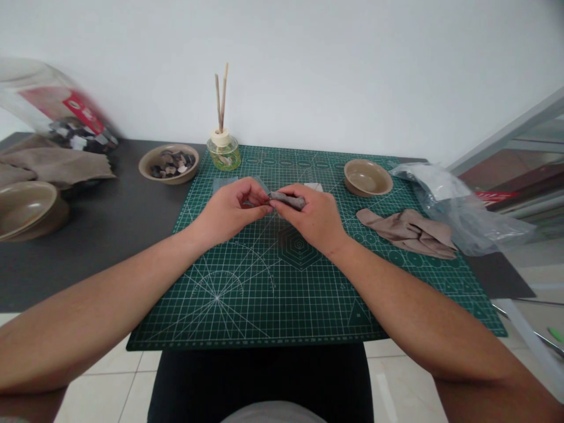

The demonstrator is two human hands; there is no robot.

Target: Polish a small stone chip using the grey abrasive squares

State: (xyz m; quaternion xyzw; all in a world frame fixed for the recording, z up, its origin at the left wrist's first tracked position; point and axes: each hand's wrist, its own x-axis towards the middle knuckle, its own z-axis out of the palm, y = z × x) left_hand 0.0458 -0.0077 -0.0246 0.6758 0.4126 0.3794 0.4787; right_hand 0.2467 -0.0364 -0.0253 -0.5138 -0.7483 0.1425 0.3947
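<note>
My right hand (314, 216) is closed round a rolled grey-brown cloth (287, 200), whose end points toward my left hand. Thumb and fingers of my left hand (235, 210) are pinched together at the cloth's tip. A small dark edge shows between those fingertips, too little of it to name. Both hands meet above the middle of a green cutting mat (247, 317). Behind them, partly covered, lie a greyish translucent flat piece (224, 183) and a small white piece (314, 187).
Left stand a bowl (170, 164) of dark and pale dried flakes, another bowl (30, 211), a brown cloth (57, 164) and a red-labelled clear bag (83, 117). A reed diffuser (224, 154) stands behind. Right are a bowl (368, 178), crumpled cloth (409, 232) and clear plastic bag (462, 211).
</note>
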